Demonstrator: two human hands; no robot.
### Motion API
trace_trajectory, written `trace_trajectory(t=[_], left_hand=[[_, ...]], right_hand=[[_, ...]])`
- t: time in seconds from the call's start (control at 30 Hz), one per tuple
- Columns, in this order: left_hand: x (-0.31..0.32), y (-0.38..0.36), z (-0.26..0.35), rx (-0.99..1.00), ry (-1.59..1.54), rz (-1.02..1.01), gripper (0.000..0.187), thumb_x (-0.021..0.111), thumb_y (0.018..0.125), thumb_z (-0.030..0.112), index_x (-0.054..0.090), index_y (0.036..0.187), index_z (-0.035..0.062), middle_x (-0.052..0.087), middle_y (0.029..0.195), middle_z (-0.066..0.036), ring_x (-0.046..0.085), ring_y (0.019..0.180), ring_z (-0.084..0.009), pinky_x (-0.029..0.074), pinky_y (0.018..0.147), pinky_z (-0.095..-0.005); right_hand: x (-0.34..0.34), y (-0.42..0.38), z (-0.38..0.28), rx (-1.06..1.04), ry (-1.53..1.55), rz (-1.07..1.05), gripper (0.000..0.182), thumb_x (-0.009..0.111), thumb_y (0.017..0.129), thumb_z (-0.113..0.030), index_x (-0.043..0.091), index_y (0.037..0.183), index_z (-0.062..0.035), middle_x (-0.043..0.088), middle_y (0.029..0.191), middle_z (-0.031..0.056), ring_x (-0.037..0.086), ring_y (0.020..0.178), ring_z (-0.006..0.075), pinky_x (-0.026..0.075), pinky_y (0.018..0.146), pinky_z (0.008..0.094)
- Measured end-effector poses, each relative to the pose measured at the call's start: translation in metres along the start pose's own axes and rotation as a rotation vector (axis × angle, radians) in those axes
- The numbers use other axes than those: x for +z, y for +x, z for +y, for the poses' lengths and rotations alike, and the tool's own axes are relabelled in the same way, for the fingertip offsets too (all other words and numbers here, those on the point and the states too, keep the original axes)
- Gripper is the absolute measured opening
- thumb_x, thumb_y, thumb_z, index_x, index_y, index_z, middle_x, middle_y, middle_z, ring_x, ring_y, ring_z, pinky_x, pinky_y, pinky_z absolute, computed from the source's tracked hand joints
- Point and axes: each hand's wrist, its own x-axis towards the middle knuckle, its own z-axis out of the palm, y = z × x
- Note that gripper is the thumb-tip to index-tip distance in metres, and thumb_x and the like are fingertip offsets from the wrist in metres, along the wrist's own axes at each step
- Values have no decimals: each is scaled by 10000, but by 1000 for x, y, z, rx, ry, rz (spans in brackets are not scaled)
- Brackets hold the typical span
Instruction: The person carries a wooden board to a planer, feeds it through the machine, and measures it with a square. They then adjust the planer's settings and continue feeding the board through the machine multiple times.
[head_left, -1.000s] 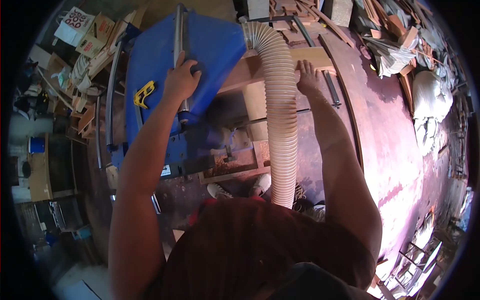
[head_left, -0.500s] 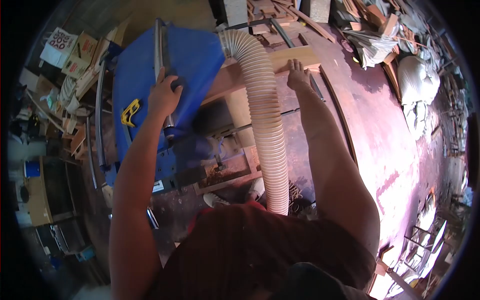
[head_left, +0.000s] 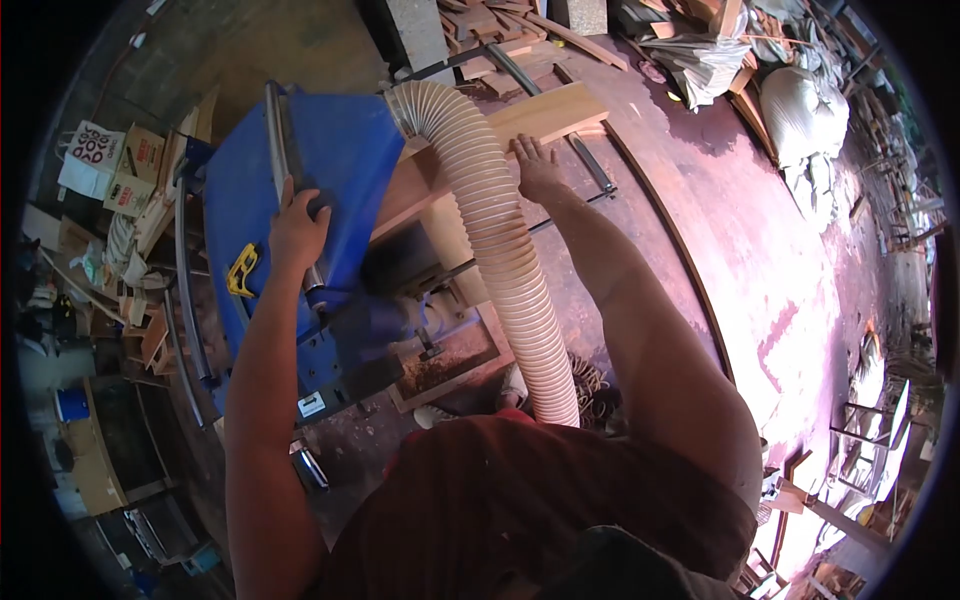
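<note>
My left hand is at the metal bar across the blue machine hood. Its fingers are curled by a dark knob, which shows between thumb and forefinger; the other fingers are partly hidden. My right hand lies with fingers stretched at the near edge of a long wooden board. The board runs leftward behind a ribbed dust hose towards the machine. Its far part is hidden by the hose and hood.
A yellow bracket sits on the hood, left of my forearm. Below the hose, a wooden frame holds shavings. Wood offcuts lie at the back, white sacks at the right, and boxes at the left.
The whole view has shifted, moving the machine left and slightly down. My right hand has slid along the board towards the hose, away from the board's right end. My left hand stays by the knob.
</note>
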Motion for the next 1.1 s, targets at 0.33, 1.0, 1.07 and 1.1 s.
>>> trace_trajectory(t=[0.33, 1.0, 1.07, 1.1], left_hand=[[1, -2, -1, 0, -21, 15, 373, 639, 871, 303, 592, 1225, 196, 305, 1553, -44, 542, 1141, -436, 489, 950, -463], [-3, -4, 3, -18, 4, 1, 371, 629, 879, 317, 586, 1227, 199, 297, 1553, -50, 551, 1134, -421, 484, 958, -467], [-6, -5, 6, -24, 3, -6, 372, 629, 880, 318, 586, 1230, 199, 296, 1554, -49, 549, 1139, -421, 485, 957, -467], [-8, -5, 8, -33, -2, -16, 376, 629, 880, 318, 584, 1233, 198, 297, 1554, -48, 548, 1140, -421, 486, 956, -466]], right_hand=[[7, 8, 10, 120, 179, 44, 798, 599, 796, -103, 227, 1502, -77, 176, 1591, 99, 126, 1481, 279, 212, 1155, 553], [-15, 12, -40, 689, 1685, -36, 290, 654, 901, -384, 647, 912, -94, 579, 688, -7, 476, 508, 96, 351, 432, 275], [21, 30, -24, 660, 1735, -47, 273, 652, 908, -363, 644, 906, -90, 592, 692, 11, 497, 515, 114, 373, 442, 277], [38, 39, -15, 630, 1786, -58, 256, 650, 914, -343, 640, 900, -87, 605, 695, 28, 517, 522, 133, 395, 453, 279]])
